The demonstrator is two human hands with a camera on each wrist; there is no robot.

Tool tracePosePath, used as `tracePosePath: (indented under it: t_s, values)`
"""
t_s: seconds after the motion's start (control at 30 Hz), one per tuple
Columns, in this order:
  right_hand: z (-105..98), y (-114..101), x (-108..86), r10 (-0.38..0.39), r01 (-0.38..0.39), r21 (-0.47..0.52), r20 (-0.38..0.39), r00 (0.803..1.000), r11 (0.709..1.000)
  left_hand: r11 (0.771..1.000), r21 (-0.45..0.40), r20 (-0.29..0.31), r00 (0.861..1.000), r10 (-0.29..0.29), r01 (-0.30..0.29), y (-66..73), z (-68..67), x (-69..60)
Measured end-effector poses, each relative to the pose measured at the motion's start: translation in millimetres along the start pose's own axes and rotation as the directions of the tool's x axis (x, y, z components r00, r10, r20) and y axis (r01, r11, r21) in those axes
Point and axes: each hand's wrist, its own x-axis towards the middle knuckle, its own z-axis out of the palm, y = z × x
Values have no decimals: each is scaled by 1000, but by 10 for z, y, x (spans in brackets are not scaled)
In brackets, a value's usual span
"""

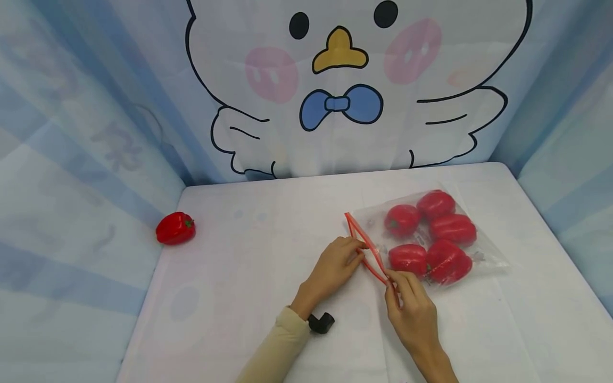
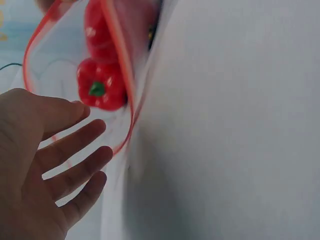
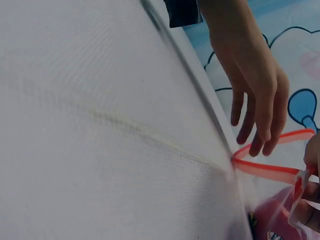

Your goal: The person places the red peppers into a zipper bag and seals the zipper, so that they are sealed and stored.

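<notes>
A clear zip bag (image 1: 490,258) with a red-orange zip strip (image 1: 366,239) lies on the right half of the table. Several red bell peppers (image 1: 450,260) are inside it. My right hand (image 1: 414,314) pinches the near end of the strip, and the bag's mouth gapes toward the left. At that mouth is my left hand (image 1: 337,266); the left wrist view shows its fingers (image 2: 82,160) spread and loosely extended, gripping nothing. Through the opening, a pepper (image 2: 102,87) shows its green stem end. Whether the left fingertips touch the strip, I cannot tell.
One more red bell pepper (image 1: 175,229) lies by itself at the table's left edge. A white cloth covers the table (image 1: 230,298). Blue-and-white curtains (image 1: 72,213) hang at both sides, and a cartoon-printed cloth (image 1: 335,149) hangs behind.
</notes>
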Motion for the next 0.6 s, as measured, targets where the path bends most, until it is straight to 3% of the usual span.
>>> tracePosePath:
  t_s: [0.2,0.47,0.6]
  values:
    - [-2,10,-2,-2,2,10,-1,1000,1000,996,45,-3,997,-80,80,-215,-382,-86]
    - [-8,5,-12,3,-3,6,14,1000,1000,969,189,-85,986,-143,157,-696,-925,-247]
    - [-10,13,-8,3,-3,-1,19,1000,1000,949,228,-90,975,-204,220,-900,-1201,-325]
